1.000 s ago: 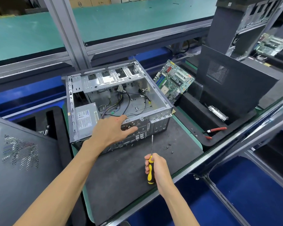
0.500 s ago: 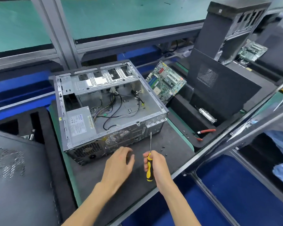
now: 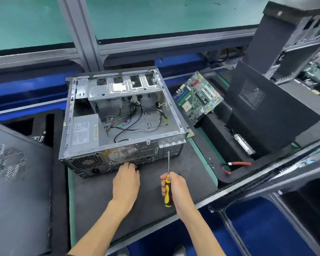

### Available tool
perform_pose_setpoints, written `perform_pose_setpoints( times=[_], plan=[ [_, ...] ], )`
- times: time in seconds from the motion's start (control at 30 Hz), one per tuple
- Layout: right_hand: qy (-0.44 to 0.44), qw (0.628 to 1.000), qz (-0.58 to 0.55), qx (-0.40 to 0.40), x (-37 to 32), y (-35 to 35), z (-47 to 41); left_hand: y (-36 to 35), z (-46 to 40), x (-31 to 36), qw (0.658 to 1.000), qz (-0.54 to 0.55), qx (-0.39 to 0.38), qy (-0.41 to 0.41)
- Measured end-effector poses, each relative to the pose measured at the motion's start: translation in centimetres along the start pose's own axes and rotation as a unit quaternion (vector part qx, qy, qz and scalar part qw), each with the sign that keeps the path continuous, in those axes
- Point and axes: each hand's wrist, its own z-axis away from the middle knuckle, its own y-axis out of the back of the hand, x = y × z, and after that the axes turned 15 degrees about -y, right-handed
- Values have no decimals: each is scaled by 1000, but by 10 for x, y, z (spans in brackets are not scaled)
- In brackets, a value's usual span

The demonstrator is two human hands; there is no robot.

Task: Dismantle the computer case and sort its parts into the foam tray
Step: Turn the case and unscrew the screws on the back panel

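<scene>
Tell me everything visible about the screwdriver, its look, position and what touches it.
The screwdriver has a yellow and black handle and a thin bare metal shaft. The right hand grips the handle, fingers curled around it. It is held nearly upright, tip pointing up toward the rear panel of the computer case. Whether the tip touches the case cannot be told.

A single wide-angle head camera looks forward and steeply down from above the person's own forearms, which enter from the bottom edge. It faces across a dark mat [image 3: 100, 196] toward the green workbench [image 3: 155, 15] beyond, near enough that the open computer case [image 3: 118, 117] fills the middle. Straight rails bow toward the edges, and there is no second view to overlap with.
</scene>
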Motion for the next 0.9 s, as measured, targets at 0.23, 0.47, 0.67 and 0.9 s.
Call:
perform_pose_setpoints(
  times=[0.23,0.47,0.67,0.9],
  plan=[
    [12,999,33,-29,-17,51,-14,-2,-10,6,992,-50,-4,114],
    [12,999,7,-41,-31,80,-26,-16,-3,39,995,80,-19,56],
    [9,999,7,-41,-42,87,-33,-47,-10,88,984,167,-53,-32],
    [5,999,18,-43,-47,91,-37,-49,-15,89,987,113,-74,-86]
  ],
)
